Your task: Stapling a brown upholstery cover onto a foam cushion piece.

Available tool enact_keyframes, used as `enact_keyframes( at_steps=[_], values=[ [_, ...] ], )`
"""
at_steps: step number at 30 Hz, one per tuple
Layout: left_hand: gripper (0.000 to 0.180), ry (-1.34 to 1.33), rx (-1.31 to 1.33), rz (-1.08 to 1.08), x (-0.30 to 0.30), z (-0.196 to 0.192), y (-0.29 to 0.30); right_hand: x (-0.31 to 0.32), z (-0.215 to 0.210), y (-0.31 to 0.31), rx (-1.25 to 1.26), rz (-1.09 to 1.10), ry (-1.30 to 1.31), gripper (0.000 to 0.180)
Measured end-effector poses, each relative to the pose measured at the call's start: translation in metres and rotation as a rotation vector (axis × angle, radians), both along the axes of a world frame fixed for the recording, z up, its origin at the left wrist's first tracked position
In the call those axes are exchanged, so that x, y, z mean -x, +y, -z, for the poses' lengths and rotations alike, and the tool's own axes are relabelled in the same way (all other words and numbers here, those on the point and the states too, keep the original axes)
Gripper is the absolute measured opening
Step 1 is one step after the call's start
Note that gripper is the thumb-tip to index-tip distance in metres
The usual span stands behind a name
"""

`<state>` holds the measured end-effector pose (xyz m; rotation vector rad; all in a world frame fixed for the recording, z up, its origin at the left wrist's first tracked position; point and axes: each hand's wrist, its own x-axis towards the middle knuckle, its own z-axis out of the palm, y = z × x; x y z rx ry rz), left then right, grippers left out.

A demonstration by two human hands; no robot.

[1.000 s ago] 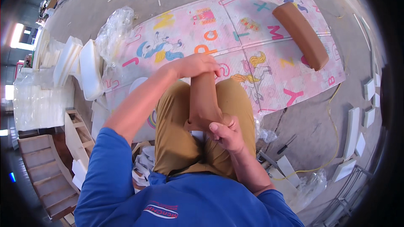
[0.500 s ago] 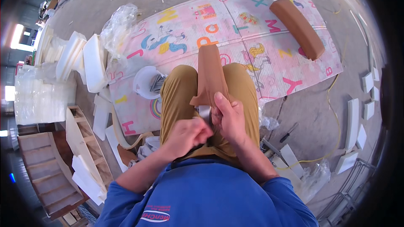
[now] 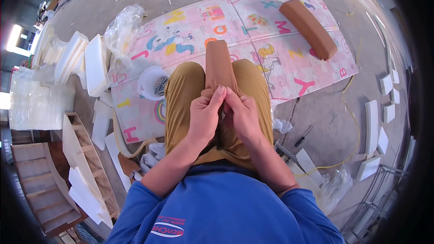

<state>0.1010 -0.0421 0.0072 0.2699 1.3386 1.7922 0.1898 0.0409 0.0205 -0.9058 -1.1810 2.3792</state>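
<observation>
Head view, from where I'm standing: brown covered piece between the person's thighs, straight ahead of both hands, long axis running away from the belly. Left hand and right hand together, thumbs side by side, both pinching the cover's near end; neither hand clearly nearer. Fingers underneath hidden, can't tell their grip. Second brown piece well apart, ahead-right, slanted on the pink mat.

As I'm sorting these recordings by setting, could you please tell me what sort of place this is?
Probably an upholstery workshop: a slatted wooden frame lies at the left, white foam-like pieces stand nearby, and a brown padded piece rests on the pink mat.
</observation>
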Motion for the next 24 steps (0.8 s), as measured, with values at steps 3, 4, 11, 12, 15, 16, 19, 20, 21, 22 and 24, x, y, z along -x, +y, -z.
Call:
enact_keyframes(
  at_steps=[3, 4, 11, 12, 15, 16, 19, 20, 21, 22, 24],
  values=[
    [0.031, 0.043, -0.002, -0.18, -0.014, -0.002, 0.014, -0.003, 0.006, 0.004, -0.02, -0.044, -0.076, 0.046],
    [0.031, 0.092, 0.01, -0.257, -0.016, 0.0, 0.016, -0.011, 0.009, 0.004, -0.15, -0.056, -0.049, 0.044],
    [0.026, 0.346, 0.131, -0.069, 0.002, 0.015, -0.007, -0.225, 0.159, 0.059, -0.587, 0.399, -0.745, 0.027],
    [0.026, 0.364, 0.129, -0.069, 0.0, 0.016, -0.003, -0.276, 0.211, 0.053, -0.772, 0.303, -0.977, 0.021],
    [0.027, 0.313, 0.132, -0.069, -0.005, 0.013, -0.001, -0.376, 0.281, -0.016, -0.943, -0.118, -1.226, 0.03],
    [0.027, 0.282, 0.129, -0.067, -0.005, 0.011, -0.001, -0.394, 0.294, -0.032, -0.943, -0.228, -1.238, 0.041],
    [0.03, 0.214, 0.227, -0.017, 0.003, 0.012, -0.007, -0.393, 0.3, -0.07, -1.036, -0.347, -1.353, 0.049],
    [0.031, 0.254, 0.22, 0.0, 0.008, 0.012, -0.005, -0.389, 0.304, -0.072, -1.032, -0.395, -1.417, 0.05],
    [0.032, 0.294, 0.225, 0.009, 0.015, 0.012, -0.005, -0.37, 0.294, -0.067, -1.026, -0.46, -1.469, 0.051],
    [0.033, 0.335, 0.228, 0.013, 0.02, 0.009, -0.005, -0.355, 0.283, -0.06, -1.028, -0.526, -1.517, 0.052],
    [0.033, 0.308, 0.243, 0.017, 0.023, 0.006, -0.007, -0.355, 0.287, -0.06, -1.182, -0.545, -1.43, 0.051]
  ],
)
